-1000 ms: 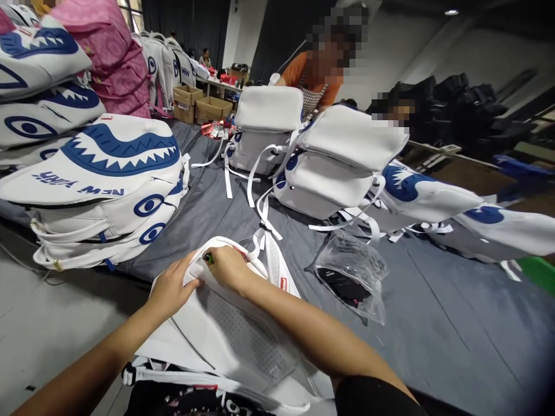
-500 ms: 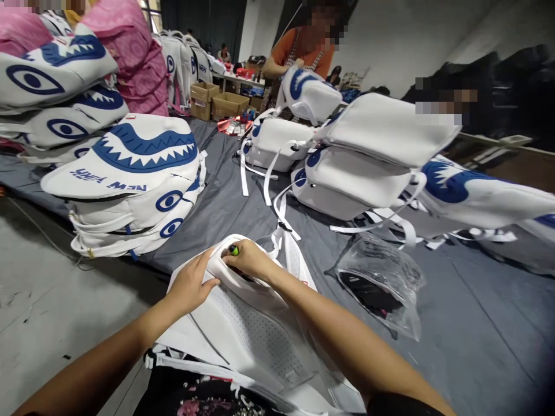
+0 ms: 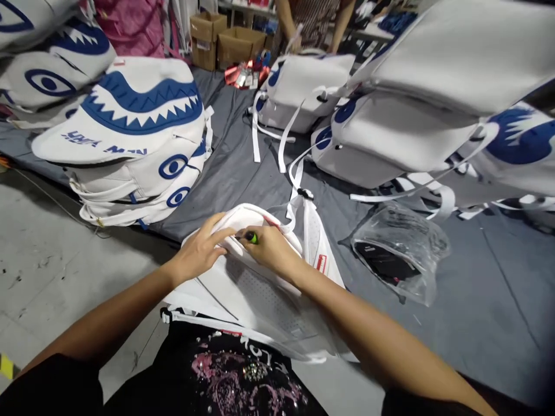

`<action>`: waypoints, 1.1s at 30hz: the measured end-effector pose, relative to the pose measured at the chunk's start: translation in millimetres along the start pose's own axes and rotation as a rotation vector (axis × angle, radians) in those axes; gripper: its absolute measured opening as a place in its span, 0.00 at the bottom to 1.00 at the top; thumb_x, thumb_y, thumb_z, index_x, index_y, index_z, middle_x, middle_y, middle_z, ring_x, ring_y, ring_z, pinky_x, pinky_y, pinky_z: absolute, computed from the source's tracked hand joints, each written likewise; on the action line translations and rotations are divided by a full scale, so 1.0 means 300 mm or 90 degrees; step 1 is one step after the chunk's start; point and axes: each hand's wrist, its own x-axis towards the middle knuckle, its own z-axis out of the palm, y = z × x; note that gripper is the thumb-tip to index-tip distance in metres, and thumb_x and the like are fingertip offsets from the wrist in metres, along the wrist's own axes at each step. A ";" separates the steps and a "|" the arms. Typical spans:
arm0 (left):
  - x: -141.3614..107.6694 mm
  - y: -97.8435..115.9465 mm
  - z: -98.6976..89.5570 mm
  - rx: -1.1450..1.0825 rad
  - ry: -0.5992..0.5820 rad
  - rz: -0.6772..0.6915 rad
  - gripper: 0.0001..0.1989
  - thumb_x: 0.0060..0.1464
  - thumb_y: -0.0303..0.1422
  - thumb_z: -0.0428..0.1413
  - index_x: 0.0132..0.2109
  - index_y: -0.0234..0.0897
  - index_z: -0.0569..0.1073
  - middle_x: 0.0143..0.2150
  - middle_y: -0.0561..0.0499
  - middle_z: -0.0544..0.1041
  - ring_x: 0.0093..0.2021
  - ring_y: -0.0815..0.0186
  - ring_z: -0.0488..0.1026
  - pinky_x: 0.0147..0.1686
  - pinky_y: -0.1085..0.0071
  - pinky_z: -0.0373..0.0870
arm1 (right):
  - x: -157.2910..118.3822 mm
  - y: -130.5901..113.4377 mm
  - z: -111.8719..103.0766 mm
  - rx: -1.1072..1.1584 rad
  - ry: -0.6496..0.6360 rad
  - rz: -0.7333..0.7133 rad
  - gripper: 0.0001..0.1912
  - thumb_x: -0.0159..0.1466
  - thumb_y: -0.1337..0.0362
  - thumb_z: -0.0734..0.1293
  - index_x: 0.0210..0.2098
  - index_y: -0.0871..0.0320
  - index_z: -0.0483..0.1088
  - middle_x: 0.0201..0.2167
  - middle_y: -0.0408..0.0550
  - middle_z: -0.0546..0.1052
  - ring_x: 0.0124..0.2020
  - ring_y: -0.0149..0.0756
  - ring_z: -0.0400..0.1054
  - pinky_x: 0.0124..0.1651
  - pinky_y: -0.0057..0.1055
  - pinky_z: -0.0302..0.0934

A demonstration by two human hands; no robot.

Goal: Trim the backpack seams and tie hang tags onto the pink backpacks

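Observation:
A white backpack (image 3: 234, 283) lies at the table's near edge against my body, its perforated back panel facing up. My left hand (image 3: 200, 249) grips its top edge, with thumb and index finger on the white fabric. Close beside it, my right hand (image 3: 274, 249) is closed round a small tool with a black and bright green handle (image 3: 251, 236). The tool's tip meets the fabric near my left fingertips; its exact kind is hidden by my fingers. A shoulder strap (image 3: 316, 242) with a red label extends to the right.
Stacked white backpacks (image 3: 143, 115) with blue shark mouths stand at the left. More white backpacks (image 3: 390, 144) are piled at the back right. A clear plastic bag (image 3: 403, 248) with black contents lies on the grey-covered table. Behind are cardboard boxes (image 3: 240, 46) and another person's arms (image 3: 286, 26).
The view has tilted down. My right hand has shifted from inside the backpack's top edge to the edge beside my left fingers, and the tool now points left at the fabric.

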 end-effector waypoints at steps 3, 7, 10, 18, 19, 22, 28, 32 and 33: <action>-0.019 -0.008 -0.011 -0.011 0.040 0.038 0.15 0.59 0.22 0.53 0.52 0.39 0.72 0.68 0.40 0.57 0.69 0.54 0.61 0.64 0.55 0.69 | -0.073 0.001 -0.002 -0.041 -0.013 0.005 0.07 0.65 0.64 0.66 0.34 0.57 0.76 0.24 0.43 0.75 0.25 0.30 0.64 0.30 0.28 0.49; -0.059 -0.016 -0.001 0.028 0.084 0.039 0.15 0.57 0.21 0.53 0.49 0.41 0.72 0.70 0.44 0.57 0.69 0.55 0.61 0.64 0.56 0.70 | -0.097 -0.013 0.002 -0.062 0.018 0.000 0.07 0.65 0.62 0.67 0.38 0.57 0.76 0.25 0.44 0.76 0.26 0.31 0.66 0.30 0.29 0.50; -0.071 -0.019 0.007 0.047 0.093 0.016 0.17 0.56 0.22 0.55 0.50 0.45 0.71 0.69 0.46 0.58 0.69 0.55 0.61 0.63 0.55 0.71 | -0.079 -0.021 0.014 -0.075 0.048 -0.020 0.07 0.66 0.66 0.67 0.41 0.58 0.76 0.29 0.46 0.78 0.29 0.33 0.70 0.32 0.30 0.52; -0.049 -0.020 0.001 0.024 0.094 0.067 0.22 0.56 0.20 0.54 0.55 0.46 0.65 0.71 0.46 0.55 0.70 0.57 0.59 0.64 0.57 0.69 | -0.002 -0.069 0.025 -0.161 -0.069 -0.105 0.14 0.67 0.66 0.63 0.49 0.54 0.77 0.34 0.49 0.81 0.33 0.37 0.71 0.32 0.32 0.47; -0.048 -0.022 0.001 0.020 0.100 0.072 0.22 0.57 0.20 0.54 0.55 0.45 0.65 0.71 0.45 0.55 0.70 0.57 0.59 0.64 0.57 0.70 | 0.010 -0.076 0.027 -0.189 -0.076 -0.109 0.14 0.68 0.65 0.62 0.48 0.55 0.77 0.34 0.50 0.81 0.32 0.37 0.71 0.31 0.32 0.46; -0.048 -0.031 0.011 -0.002 0.125 0.065 0.23 0.57 0.22 0.55 0.56 0.45 0.62 0.69 0.43 0.59 0.70 0.55 0.60 0.64 0.55 0.68 | 0.037 -0.089 0.036 -0.233 -0.081 -0.116 0.13 0.68 0.63 0.63 0.48 0.57 0.77 0.34 0.52 0.80 0.32 0.38 0.70 0.32 0.33 0.46; -0.038 -0.057 0.010 -0.141 0.071 -0.178 0.51 0.52 0.39 0.63 0.72 0.39 0.39 0.74 0.30 0.48 0.69 0.46 0.62 0.63 0.50 0.68 | 0.047 -0.145 0.014 -0.280 -0.071 -0.174 0.14 0.69 0.67 0.61 0.50 0.60 0.75 0.38 0.54 0.80 0.35 0.39 0.71 0.35 0.32 0.53; 0.012 -0.030 -0.043 -0.079 -0.098 -0.369 0.37 0.52 0.42 0.62 0.67 0.40 0.62 0.57 0.42 0.77 0.57 0.47 0.75 0.55 0.53 0.72 | -0.002 -0.104 -0.059 -0.351 -0.146 -0.185 0.16 0.66 0.76 0.59 0.40 0.61 0.78 0.36 0.54 0.80 0.36 0.40 0.73 0.38 0.34 0.57; 0.028 -0.018 -0.053 -0.064 -0.115 -0.388 0.31 0.53 0.43 0.61 0.63 0.41 0.68 0.53 0.45 0.79 0.54 0.48 0.76 0.53 0.55 0.73 | -0.029 -0.068 -0.079 -0.376 -0.176 -0.155 0.16 0.65 0.78 0.59 0.38 0.61 0.78 0.36 0.54 0.80 0.36 0.41 0.73 0.37 0.34 0.58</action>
